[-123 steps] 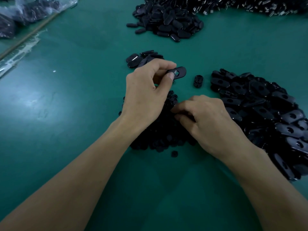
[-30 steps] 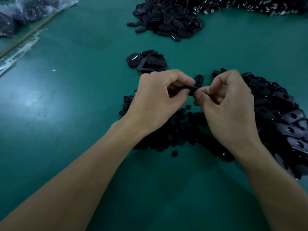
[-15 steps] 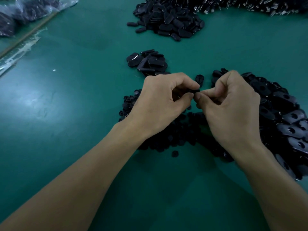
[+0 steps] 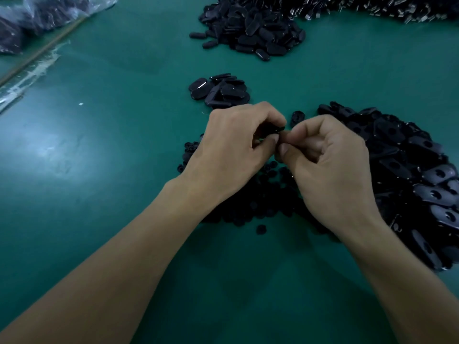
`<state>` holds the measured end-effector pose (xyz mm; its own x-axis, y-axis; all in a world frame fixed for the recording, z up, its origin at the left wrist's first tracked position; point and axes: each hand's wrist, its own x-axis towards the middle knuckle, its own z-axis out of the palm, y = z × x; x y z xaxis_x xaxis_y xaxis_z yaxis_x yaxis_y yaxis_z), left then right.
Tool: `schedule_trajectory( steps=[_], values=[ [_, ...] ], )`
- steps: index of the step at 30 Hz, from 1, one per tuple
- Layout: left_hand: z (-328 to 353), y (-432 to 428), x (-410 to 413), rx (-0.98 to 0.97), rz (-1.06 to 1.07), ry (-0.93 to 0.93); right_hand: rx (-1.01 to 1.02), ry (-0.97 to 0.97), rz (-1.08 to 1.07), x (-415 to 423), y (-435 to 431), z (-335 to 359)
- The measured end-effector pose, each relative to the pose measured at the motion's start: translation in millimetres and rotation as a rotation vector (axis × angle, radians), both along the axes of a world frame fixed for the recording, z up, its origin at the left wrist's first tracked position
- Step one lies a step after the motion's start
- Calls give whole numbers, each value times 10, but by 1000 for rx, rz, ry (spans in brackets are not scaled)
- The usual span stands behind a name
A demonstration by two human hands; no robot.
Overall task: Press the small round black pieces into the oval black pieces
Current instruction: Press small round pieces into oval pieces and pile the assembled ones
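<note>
Oval black piece (image 4: 275,129): held above the worktop (image 4: 111,150), between the two heaps, pinched in the curled fingertips of the left hand (image 4: 233,150). Only a dark edge of it is seen.

The right hand (image 4: 327,167) is curled, with thumb and forefinger pinched against the same piece and touching the left fingertips. The small round black piece is not visible. It is judged to be hidden between the fingers.

Change noted: four seconds earlier the oval piece was held out alone in the left hand, its hole open, while the right hand was down in the heap of round pieces (image 4: 248,204). One second ago the hands were brought together. Since then they have been closed tighter, fingertip to fingertip.

Meaning for the task: the pressing step is judged to be in progress. Seating cannot be confirmed, as the hole is covered.

Also recorded: the supply of unfitted oval pieces (image 4: 409,167) at the right, a small stack (image 4: 221,91) just beyond the hands, presumably finished work, and one loose part (image 4: 297,117) beside the fingertips.
</note>
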<state>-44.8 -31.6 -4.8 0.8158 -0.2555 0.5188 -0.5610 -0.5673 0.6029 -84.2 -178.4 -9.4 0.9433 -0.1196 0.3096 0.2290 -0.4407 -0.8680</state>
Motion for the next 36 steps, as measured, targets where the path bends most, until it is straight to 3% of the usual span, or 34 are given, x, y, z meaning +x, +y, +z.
schedule_trajectory(
  steps=[16,21,26,36],
  values=[
    [9,-6,9,-21,71,20,187,12,136,20,-20,14],
    [3,-15,18,-104,69,66,78,-46,75,36,-58,-5],
    [27,-40,9,-252,-55,224,-143,-138,-14,75,-139,2],
    [81,-20,-10,-414,-135,376,111,-39,92,100,-206,68]
  ],
)
